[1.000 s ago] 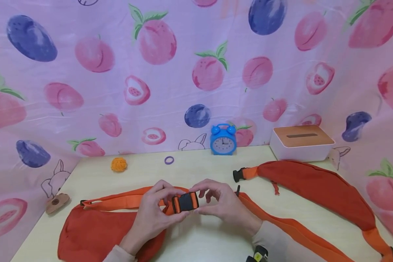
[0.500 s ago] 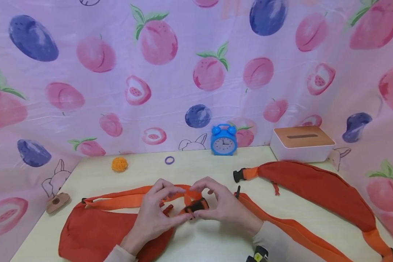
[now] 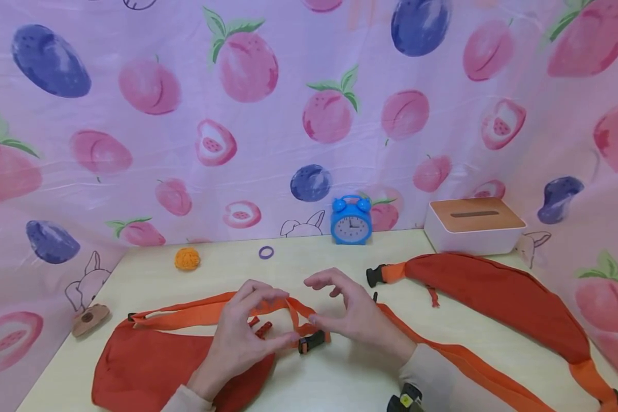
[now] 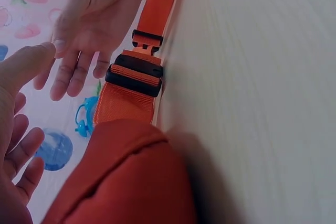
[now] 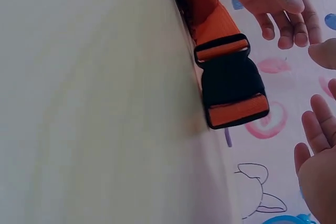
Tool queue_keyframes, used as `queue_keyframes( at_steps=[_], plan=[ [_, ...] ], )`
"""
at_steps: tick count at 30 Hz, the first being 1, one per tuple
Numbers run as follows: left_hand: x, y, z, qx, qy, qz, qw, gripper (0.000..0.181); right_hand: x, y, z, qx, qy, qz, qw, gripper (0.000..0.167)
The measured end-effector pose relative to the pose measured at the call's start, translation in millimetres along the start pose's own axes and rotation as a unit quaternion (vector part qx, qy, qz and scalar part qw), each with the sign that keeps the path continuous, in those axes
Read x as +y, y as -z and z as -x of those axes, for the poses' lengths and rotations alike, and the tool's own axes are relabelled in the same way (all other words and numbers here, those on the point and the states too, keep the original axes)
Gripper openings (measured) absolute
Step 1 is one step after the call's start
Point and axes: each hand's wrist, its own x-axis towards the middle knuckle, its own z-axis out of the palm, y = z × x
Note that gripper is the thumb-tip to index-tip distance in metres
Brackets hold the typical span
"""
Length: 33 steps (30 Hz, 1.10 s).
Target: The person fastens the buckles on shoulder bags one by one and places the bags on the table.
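Note:
A black side-release buckle [image 3: 312, 341], its two halves joined on orange webbing, lies on the table between my hands. It belongs to the rust-red waist bag [image 3: 154, 363] at the left. My left hand [image 3: 239, 326] hovers over that bag's edge with fingers loosely bent and holds nothing; its thumb is near the buckle. On the other side, my right hand [image 3: 357, 315] is raised with thumb and fingers spread, also holding nothing. The right wrist view shows the joined buckle [image 5: 231, 82] up close, apart from both hands.
A second red waist bag [image 3: 494, 303] lies at the right, with an unjoined buckle half [image 3: 375, 276]. Its orange strap [image 3: 458, 360] runs beside my right forearm. Behind stand a blue alarm clock [image 3: 351, 220], tissue box [image 3: 475, 225], purple ring [image 3: 266, 252] and orange ball [image 3: 187, 259].
A second ago both hands held the joined buckle up between their fingers. They let it go, and it dropped onto the table. My right hand has drawn slightly away from it.

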Motion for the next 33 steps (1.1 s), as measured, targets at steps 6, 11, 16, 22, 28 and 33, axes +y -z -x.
queue_keyframes(
  at_steps=[6, 11, 16, 22, 28, 33],
  plan=[
    [1.5, 2.0, -2.3, -0.002, -0.003, 0.010, 0.9999, 0.068, -7, 16, -4.5, 0.036, 0.007, 0.004, 0.9993, 0.058],
    [2.9, 4.4, -6.8, -0.002, -0.010, -0.001, 1.0000, 0.069, -16, 31, -6.5, 0.063, 0.005, -0.007, 0.9979, 0.059],
    [5.7, 6.0, -13.5, -0.002, -0.020, 0.004, 0.9998, 0.069, -22, 43, -6.6, 0.083, 0.018, -0.021, 0.9962, 0.063],
    [11.0, 6.2, -23.3, -0.007, -0.030, 0.023, 0.9993, 0.076, -25, 56, -3.0, 0.109, 0.043, -0.025, 0.9928, 0.067],
    [16.2, 2.3, -36.7, -0.017, -0.044, 0.033, 0.9983, 0.084, -24, 67, 6.1, 0.135, 0.033, -0.026, 0.9899, 0.071],
    [16.4, -3.6, -51.7, -0.018, -0.061, 0.036, 0.9973, 0.085, -24, 73, 15.3, 0.150, 0.010, -0.011, 0.9885, 0.073]
  ],
)
